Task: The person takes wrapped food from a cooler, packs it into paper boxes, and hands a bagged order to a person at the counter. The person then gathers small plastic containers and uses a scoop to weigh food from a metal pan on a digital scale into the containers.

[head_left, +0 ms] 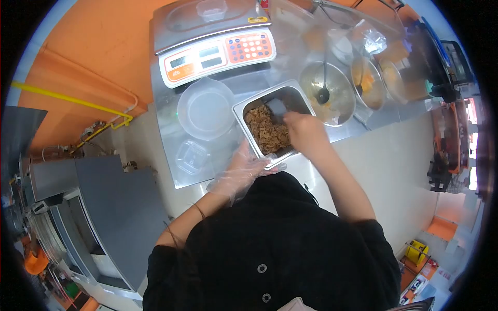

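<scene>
A deep steel food pan point(249, 136) sits tilted at the table's front edge, partly filled with brown shredded food point(265, 129). My left hand point(243, 168), in a clear plastic glove, grips the pan's near left corner. Inside the pan's right side, my right hand point(306, 132) is closed around a grey utensil with a broad, flat-looking head point(277, 107); its handle is hidden in my fingers. A round translucent plastic bowl point(206, 109) stands just left of the pan. Nearer the front lies a small clear plastic container point(192, 157).
A digital scale point(218, 54) with a clear container point(211, 9) on its plate stands at the back left. Right of the pan are a steel bowl point(337, 106) with a black ladle point(323, 93) and another bowl of orange food point(368, 83). A grey cabinet point(119, 217) stands left.
</scene>
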A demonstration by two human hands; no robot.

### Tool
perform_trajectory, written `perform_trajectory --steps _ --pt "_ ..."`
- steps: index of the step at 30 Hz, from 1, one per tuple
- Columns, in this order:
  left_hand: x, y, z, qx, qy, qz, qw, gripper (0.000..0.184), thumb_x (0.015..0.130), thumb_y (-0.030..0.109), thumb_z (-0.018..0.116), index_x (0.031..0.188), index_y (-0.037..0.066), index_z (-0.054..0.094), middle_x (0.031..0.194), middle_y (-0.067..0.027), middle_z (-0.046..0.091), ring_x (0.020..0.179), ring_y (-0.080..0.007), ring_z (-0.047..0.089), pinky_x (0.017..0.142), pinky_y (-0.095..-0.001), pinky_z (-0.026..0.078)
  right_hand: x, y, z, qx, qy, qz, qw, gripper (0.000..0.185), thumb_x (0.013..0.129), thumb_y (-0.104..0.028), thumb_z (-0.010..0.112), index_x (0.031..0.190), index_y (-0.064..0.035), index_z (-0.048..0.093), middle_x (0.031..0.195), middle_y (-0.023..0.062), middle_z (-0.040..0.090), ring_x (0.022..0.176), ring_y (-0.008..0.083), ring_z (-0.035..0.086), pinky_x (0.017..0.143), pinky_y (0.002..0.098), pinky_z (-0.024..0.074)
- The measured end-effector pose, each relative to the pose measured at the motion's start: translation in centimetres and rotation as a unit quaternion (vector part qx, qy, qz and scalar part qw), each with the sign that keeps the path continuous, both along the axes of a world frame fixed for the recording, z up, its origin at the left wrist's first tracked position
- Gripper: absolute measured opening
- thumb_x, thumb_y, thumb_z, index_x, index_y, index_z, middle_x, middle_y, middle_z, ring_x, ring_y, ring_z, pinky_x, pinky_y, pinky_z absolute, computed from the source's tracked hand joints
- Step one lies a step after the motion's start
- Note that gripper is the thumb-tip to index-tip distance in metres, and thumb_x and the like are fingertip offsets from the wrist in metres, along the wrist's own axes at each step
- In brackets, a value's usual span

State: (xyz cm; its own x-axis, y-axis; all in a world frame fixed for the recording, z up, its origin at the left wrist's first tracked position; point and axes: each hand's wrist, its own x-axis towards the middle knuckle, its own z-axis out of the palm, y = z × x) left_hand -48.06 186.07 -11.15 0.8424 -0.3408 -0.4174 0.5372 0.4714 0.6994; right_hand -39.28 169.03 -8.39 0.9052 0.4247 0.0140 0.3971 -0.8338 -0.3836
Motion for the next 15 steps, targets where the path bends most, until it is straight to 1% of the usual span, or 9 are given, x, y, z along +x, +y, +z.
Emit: perform_trajectory --steps 1,3,4,6,8,9,12,15 --pt "0.0 0.0 -0.1 0.006 -0.002 -0.003 1.000 0.073 0.085 -0.010 0.049 0.142 0.012 0.010 0.128 -0.0203 0.045 0.109 -0.0298 0.057 0.086 -0.0401 0.056 -0.3 0.6 -0.1 0.012 0.019 0.015 1.000 0.012 0.084 -0.009 0.056 0.086 -0.0016 0.065 0.079 0.0192 0.064 0.075 0.0382 0.062 0.067 0.0445 0.0484" --pt "-0.1 0.0 -0.5 0.018 -0.005 -0.007 1.000 0.071 0.085 -0.011 0.048 0.141 0.011 0.011 0.127 -0.0203 0.046 0.108 -0.0302 0.057 0.087 -0.0404 0.055 -0.9 1.1 0.3 0.089 0.030 0.049 0.994 0.012 0.084 -0.011 0.057 0.081 -0.0016 0.063 0.075 0.0197 0.063 0.074 0.0383 0.062 0.068 0.0460 0.0484" --pt "-0.2 -0.2 -0.2 0.006 -0.003 0.011 1.000 0.069 0.085 -0.011 0.048 0.141 0.009 0.012 0.127 -0.0202 0.046 0.108 -0.0299 0.057 0.086 -0.0390 0.056 -1.1 1.2 0.7 0.127 0.036 0.067 0.989 0.013 0.083 -0.012 0.057 0.078 -0.0016 0.062 0.073 0.0199 0.062 0.074 0.0383 0.062 0.068 0.0468 0.0484" --pt "-0.4 -0.7 0.4 -0.016 0.001 0.049 0.999 0.065 0.086 -0.011 0.049 0.140 0.005 0.015 0.127 -0.0200 0.046 0.106 -0.0292 0.058 0.083 -0.0362 0.057 -1.0 0.7 1.8 0.135 0.067 0.011 0.988 0.013 0.084 -0.012 0.057 0.082 -0.0018 0.064 0.077 0.0198 0.063 0.075 0.0383 0.062 0.069 0.0472 0.0477" --pt "-0.5 -0.5 0.1 -0.006 -0.007 0.039 0.999 0.065 0.086 -0.011 0.049 0.139 0.005 0.016 0.129 -0.0192 0.044 0.109 -0.0295 0.056 0.084 -0.0366 0.057 -0.5 -0.5 1.9 0.158 0.084 -0.049 0.983 0.013 0.084 -0.013 0.057 0.084 -0.0017 0.065 0.078 0.0198 0.063 0.075 0.0383 0.062 0.069 0.0468 0.0475" --pt "-0.6 -0.4 0.0 -0.002 -0.010 0.034 0.999 0.064 0.086 -0.011 0.049 0.139 0.005 0.016 0.130 -0.0188 0.043 0.110 -0.0296 0.055 0.085 -0.0368 0.057 -0.3 -0.8 1.9 0.152 0.101 -0.082 0.980 0.016 0.085 -0.014 0.057 0.087 -0.0012 0.065 0.079 0.0208 0.063 0.076 0.0385 0.062 0.068 0.0449 0.0474" --pt "-0.5 -0.5 0.3 0.025 -0.014 0.020 0.999 0.068 0.085 -0.011 0.049 0.139 0.010 0.013 0.128 -0.0201 0.044 0.109 -0.0301 0.056 0.087 -0.0417 0.055 -0.9 -0.4 0.0 0.115 0.058 0.015 0.992 0.017 0.086 -0.016 0.057 0.090 -0.0013 0.066 0.077 0.0209 0.063 0.076 0.0390 0.061 0.068 0.0439 0.0467" --pt "-0.6 -0.5 0.0 -0.009 -0.013 0.026 1.000 0.070 0.085 -0.011 0.050 0.140 0.011 0.012 0.128 -0.0200 0.044 0.108 -0.0299 0.057 0.086 -0.0418 0.056 0.5 0.8 0.3 0.110 0.138 -0.020 0.984 0.019 0.086 -0.015 0.056 0.092 -0.0004 0.066 0.079 0.0214 0.063 0.080 0.0386 0.061 0.070 0.0430 0.0469"
